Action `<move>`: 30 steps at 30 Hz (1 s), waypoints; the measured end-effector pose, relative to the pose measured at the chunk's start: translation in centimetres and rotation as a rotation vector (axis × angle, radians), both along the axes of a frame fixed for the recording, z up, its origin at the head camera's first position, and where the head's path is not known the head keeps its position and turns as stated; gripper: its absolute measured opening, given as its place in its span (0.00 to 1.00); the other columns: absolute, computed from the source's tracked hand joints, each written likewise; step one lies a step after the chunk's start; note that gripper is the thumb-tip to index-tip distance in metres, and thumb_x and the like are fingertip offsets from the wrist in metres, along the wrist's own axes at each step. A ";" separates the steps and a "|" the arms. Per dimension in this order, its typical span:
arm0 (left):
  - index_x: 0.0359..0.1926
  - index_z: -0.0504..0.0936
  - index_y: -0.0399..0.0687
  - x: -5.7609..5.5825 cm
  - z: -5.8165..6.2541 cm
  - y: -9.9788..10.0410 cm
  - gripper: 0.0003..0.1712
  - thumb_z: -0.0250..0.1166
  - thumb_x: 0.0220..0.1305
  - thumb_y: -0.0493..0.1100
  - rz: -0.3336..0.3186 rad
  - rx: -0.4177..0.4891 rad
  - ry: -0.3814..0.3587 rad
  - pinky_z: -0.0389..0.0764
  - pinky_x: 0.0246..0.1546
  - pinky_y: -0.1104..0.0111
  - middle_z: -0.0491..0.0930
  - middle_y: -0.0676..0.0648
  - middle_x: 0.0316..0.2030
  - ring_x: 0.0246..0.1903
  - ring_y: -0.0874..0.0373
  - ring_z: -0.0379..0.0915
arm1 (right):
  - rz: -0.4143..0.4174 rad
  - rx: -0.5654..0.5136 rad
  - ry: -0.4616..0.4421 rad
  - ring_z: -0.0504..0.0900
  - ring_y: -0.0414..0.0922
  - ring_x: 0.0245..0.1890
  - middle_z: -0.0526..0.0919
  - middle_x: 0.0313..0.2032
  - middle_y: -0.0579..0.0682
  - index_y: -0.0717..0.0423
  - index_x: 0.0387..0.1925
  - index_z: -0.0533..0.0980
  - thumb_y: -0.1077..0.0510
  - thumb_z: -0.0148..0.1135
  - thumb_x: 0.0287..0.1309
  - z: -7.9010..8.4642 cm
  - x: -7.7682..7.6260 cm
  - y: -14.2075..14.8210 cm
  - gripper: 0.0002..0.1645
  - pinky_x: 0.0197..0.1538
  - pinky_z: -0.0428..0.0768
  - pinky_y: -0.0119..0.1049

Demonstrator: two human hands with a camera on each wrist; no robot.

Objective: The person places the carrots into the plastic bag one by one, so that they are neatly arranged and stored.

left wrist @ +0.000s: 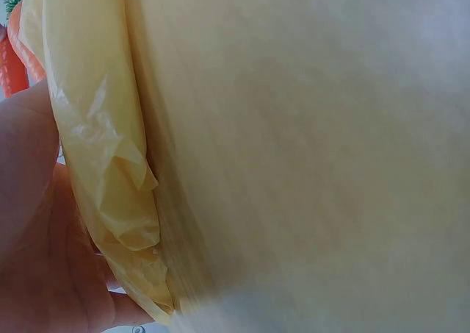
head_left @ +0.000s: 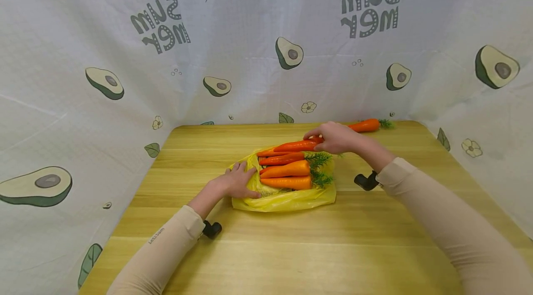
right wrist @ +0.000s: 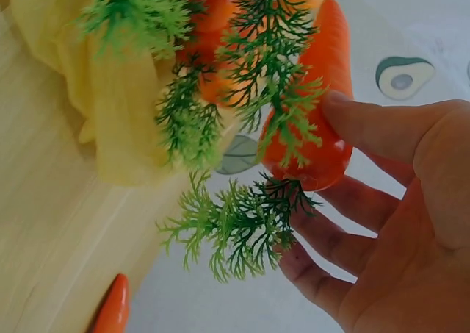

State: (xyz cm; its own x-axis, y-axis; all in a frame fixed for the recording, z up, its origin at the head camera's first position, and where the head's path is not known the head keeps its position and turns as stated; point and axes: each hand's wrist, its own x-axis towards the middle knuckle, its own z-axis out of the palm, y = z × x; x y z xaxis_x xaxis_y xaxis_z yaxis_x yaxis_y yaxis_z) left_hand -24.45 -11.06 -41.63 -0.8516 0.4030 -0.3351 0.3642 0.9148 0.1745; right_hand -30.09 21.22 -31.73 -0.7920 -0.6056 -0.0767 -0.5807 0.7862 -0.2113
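Observation:
An orange-red carrot (right wrist: pixel 334 61) with feathery green leaves is pinched between the thumb and fingers of my right hand (head_left: pixel 338 138). Its tapered end lies over other carrots in an open yellow plastic bag (head_left: pixel 287 203). My left hand (head_left: pixel 238 181) rests at the left side of this bag with fingers spread and thumb out; in the left wrist view a fold of yellow plastic hides parts of the fingers. Several carrots, among them a lighter orange carrot (head_left: pixel 287 183), lie side by side in the bag, leaves toward the right.
Another carrot (head_left: pixel 365 125) lies near the back edge of the wooden table (head_left: pixel 291 258), to the right behind my right hand. A white cloth (head_left: pixel 250 31) printed with avocados hangs behind and beside the table.

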 end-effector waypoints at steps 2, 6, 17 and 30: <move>0.80 0.55 0.54 0.0 0.0 0.0 0.53 0.61 0.63 0.72 -0.001 0.002 -0.002 0.51 0.73 0.39 0.42 0.35 0.79 0.78 0.35 0.39 | 0.009 0.012 -0.018 0.76 0.45 0.30 0.85 0.43 0.53 0.48 0.61 0.80 0.57 0.67 0.62 0.0 -0.3 -0.4 0.25 0.35 0.75 0.40; 0.79 0.55 0.53 0.0 0.1 0.0 0.53 0.62 0.63 0.72 0.000 0.003 -0.005 0.52 0.73 0.39 0.43 0.35 0.79 0.78 0.35 0.39 | 0.042 0.024 -0.046 0.75 0.44 0.30 0.84 0.43 0.53 0.48 0.61 0.80 0.57 0.67 0.61 -0.1 -0.9 -1.2 0.25 0.36 0.75 0.40; 0.80 0.55 0.54 0.0 0.1 0.1 0.53 0.62 0.63 0.72 0.010 0.013 -0.016 0.51 0.73 0.39 0.42 0.35 0.79 0.78 0.36 0.38 | 0.076 0.039 -0.107 0.83 0.51 0.48 0.86 0.51 0.53 0.50 0.60 0.81 0.59 0.65 0.60 -1.2 -1.9 -3.2 0.25 0.50 0.82 0.49; 0.79 0.55 0.55 -0.1 -0.2 0.0 0.53 0.61 0.63 0.72 0.003 0.004 -0.009 0.51 0.73 0.39 0.43 0.35 0.79 0.78 0.35 0.39 | 0.092 0.081 -0.150 0.82 0.51 0.51 0.84 0.55 0.54 0.50 0.60 0.81 0.59 0.64 0.63 -2.1 -1.9 -4.5 0.23 0.56 0.80 0.49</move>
